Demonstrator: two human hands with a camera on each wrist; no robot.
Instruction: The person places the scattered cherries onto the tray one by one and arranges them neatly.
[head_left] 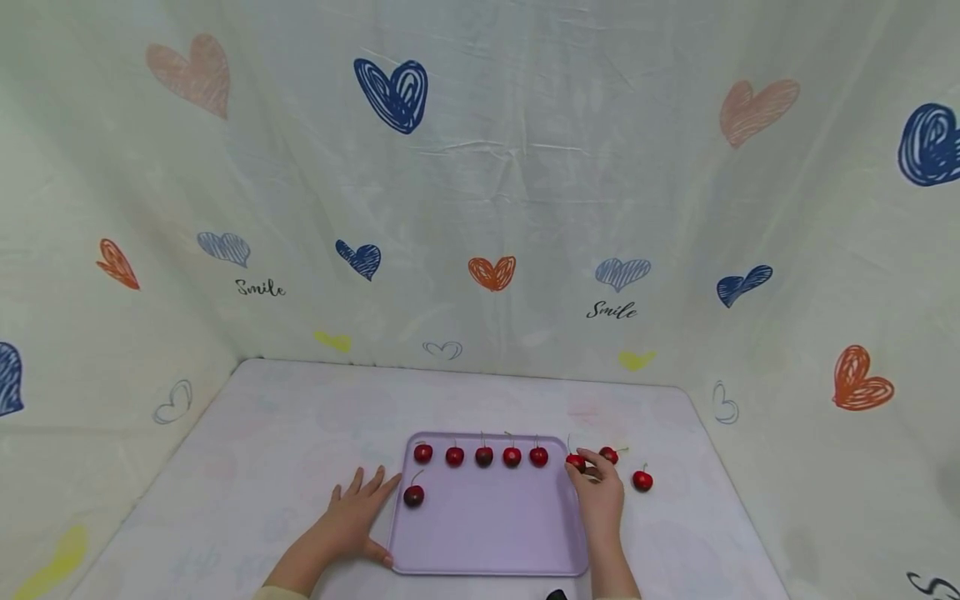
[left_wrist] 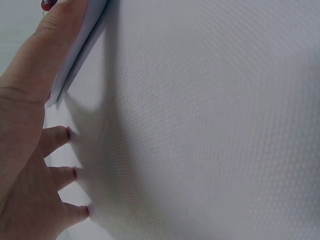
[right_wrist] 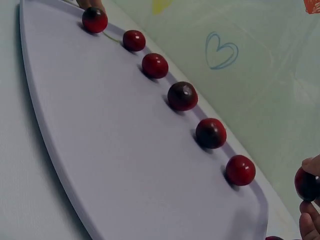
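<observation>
A lilac tray (head_left: 487, 525) lies on the table. Along its far edge several red cherries (head_left: 483, 457) stand in a row, and one darker cherry (head_left: 413, 496) sits below the row's left end. My left hand (head_left: 351, 518) rests at the tray's left side, fingers spread, its thumb (left_wrist: 47, 50) touching the rim in the left wrist view. Just beyond the tray's upper right corner, my right hand (head_left: 600, 492) pinches a cherry (right_wrist: 306, 184) between thumb and fingers.
Two loose cherries, one behind the right hand (head_left: 608, 455) and one farther right (head_left: 642, 480), lie on the white tablecloth (head_left: 300, 417). A dark object (head_left: 557, 595) shows at the bottom edge. A heart-patterned curtain (head_left: 525, 208) hangs behind and on both sides.
</observation>
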